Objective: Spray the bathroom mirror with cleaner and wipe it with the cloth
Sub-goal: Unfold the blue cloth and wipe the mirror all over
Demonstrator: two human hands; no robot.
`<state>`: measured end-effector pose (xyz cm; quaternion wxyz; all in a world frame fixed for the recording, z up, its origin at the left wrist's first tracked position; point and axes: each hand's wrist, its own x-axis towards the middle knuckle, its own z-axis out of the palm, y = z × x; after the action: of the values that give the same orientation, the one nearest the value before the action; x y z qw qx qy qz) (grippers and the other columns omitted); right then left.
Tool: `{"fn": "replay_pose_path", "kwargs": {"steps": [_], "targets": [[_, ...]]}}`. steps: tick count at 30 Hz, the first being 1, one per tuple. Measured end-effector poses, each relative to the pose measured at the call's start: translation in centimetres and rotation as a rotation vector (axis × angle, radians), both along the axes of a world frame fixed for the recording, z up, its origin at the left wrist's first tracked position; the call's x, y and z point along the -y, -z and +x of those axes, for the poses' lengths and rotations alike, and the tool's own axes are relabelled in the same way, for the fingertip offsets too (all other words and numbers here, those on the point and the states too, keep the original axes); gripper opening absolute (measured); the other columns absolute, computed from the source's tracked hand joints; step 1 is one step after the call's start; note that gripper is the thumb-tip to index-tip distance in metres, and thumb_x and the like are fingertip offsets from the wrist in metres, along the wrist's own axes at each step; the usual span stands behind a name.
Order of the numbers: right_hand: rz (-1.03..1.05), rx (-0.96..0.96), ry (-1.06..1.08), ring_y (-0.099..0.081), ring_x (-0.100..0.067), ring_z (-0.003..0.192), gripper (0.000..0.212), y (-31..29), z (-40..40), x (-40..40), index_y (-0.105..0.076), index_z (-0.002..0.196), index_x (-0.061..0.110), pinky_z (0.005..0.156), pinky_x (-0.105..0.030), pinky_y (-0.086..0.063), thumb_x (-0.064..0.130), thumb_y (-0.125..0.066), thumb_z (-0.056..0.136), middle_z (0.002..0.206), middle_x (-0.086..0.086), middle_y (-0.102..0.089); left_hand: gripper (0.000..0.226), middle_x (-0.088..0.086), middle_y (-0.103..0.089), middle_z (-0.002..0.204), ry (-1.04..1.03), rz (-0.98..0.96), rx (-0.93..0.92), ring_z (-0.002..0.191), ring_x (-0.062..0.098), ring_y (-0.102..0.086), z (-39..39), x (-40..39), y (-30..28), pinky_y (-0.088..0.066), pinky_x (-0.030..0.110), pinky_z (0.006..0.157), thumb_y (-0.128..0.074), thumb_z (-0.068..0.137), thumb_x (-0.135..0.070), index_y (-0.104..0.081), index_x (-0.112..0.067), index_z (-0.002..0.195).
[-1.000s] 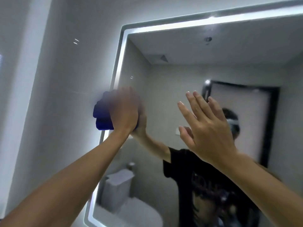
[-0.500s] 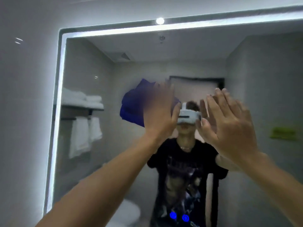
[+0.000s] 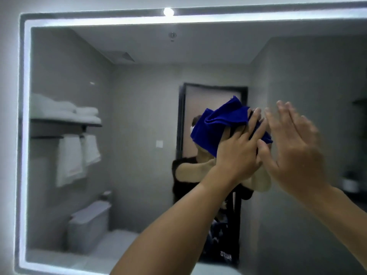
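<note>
A large wall mirror (image 3: 139,92) with a lit white border fills the view. My left hand (image 3: 238,151) presses a crumpled blue cloth (image 3: 218,126) flat against the glass, right of the mirror's middle. The cloth sticks out above and to the left of the fingers. My right hand (image 3: 292,151) is raised just to the right of it, palm toward the glass, fingers apart and blurred, holding nothing. No spray bottle is in view.
The mirror reflects a shelf of folded white towels (image 3: 65,112), hanging towels (image 3: 75,157), a toilet (image 3: 89,225), a dark-framed door (image 3: 212,96) and a person in a black shirt. Grey wall (image 3: 10,96) borders the mirror's left edge.
My left hand has slid the blue cloth rightward across the glass, from the mirror's left edge to right of its middle. My right hand stays raised beside it.
</note>
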<state>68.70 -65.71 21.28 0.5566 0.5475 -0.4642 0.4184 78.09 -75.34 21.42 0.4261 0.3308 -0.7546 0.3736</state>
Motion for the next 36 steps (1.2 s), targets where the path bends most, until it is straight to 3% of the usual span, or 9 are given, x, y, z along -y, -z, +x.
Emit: {"fn": "replay_pose_path", "kwargs": {"steps": [6, 11, 18, 22, 26, 36], "targets": [[-0.013, -0.036, -0.089, -0.033, -0.033, 0.147, 0.058, 0.4, 3.8, 1.0, -0.043, 0.147, 0.002, 0.118, -0.050, -0.027, 0.027, -0.049, 0.095, 0.155, -0.021, -0.038, 0.064, 0.000, -0.010, 0.166, -0.017, -0.030, -0.078, 0.153, 0.019, -0.008, 6.8, 1.3, 0.2, -0.003, 0.043, 0.121, -0.028, 0.101, -0.053, -0.015, -0.027, 0.157], [0.019, -0.041, -0.173, -0.030, -0.032, 0.148, 0.060, 0.5, 8.4, 2.7, -0.040, 0.149, 0.002, 0.120, -0.044, -0.021, 0.032, -0.044, 0.097, 0.157, -0.019, -0.035, 0.068, -0.001, -0.013, 0.165, -0.076, -0.010, -0.227, 0.153, 0.015, -0.009, 17.3, 3.8, 1.3, -0.009, 0.039, 0.120, -0.025, 0.100, -0.057, -0.018, -0.020, 0.157], [0.015, -0.105, -0.226, -0.033, -0.032, 0.146, 0.059, 2.1, 13.3, 5.2, -0.042, 0.147, -0.001, 0.117, -0.049, -0.029, 0.029, -0.049, 0.096, 0.155, -0.020, -0.038, 0.068, 0.000, -0.012, 0.166, -0.182, 0.063, -0.520, 0.153, 0.013, -0.006, 32.6, 8.0, 5.0, -0.024, 0.047, 0.115, -0.024, 0.099, -0.053, -0.015, -0.018, 0.157], [0.062, -0.145, -0.207, -0.032, -0.032, 0.147, 0.059, 2.7, 15.8, 7.2, -0.042, 0.148, 0.002, 0.116, -0.053, -0.031, 0.028, -0.056, 0.097, 0.156, -0.017, -0.037, 0.069, 0.000, -0.012, 0.166, -0.244, 0.124, -0.584, 0.153, 0.016, -0.007, 40.5, 9.7, 8.0, -0.027, 0.054, 0.113, -0.023, 0.099, -0.052, -0.014, -0.018, 0.157], [0.094, -0.208, -0.209, -0.030, -0.032, 0.149, 0.057, 3.8, 20.8, 8.9, -0.045, 0.148, 0.006, 0.118, -0.050, -0.028, 0.033, -0.052, 0.097, 0.158, -0.016, -0.036, 0.068, 0.000, -0.020, 0.164, -0.233, 0.145, -0.769, 0.152, 0.018, -0.013, 42.7, 10.1, 9.0, -0.030, 0.056, 0.110, -0.026, 0.098, -0.052, -0.020, -0.016, 0.156], [0.227, -0.290, -0.234, -0.021, -0.030, 0.152, 0.068, 5.1, 28.2, 11.9, -0.038, 0.153, 0.016, 0.120, -0.054, -0.024, 0.055, -0.039, 0.097, 0.162, -0.013, -0.028, 0.071, -0.001, -0.019, 0.164, -0.212, 0.104, -0.813, 0.152, 0.016, -0.012, 42.5, 10.6, 9.3, -0.025, 0.053, 0.112, -0.028, 0.097, -0.053, -0.019, -0.016, 0.156]]}}
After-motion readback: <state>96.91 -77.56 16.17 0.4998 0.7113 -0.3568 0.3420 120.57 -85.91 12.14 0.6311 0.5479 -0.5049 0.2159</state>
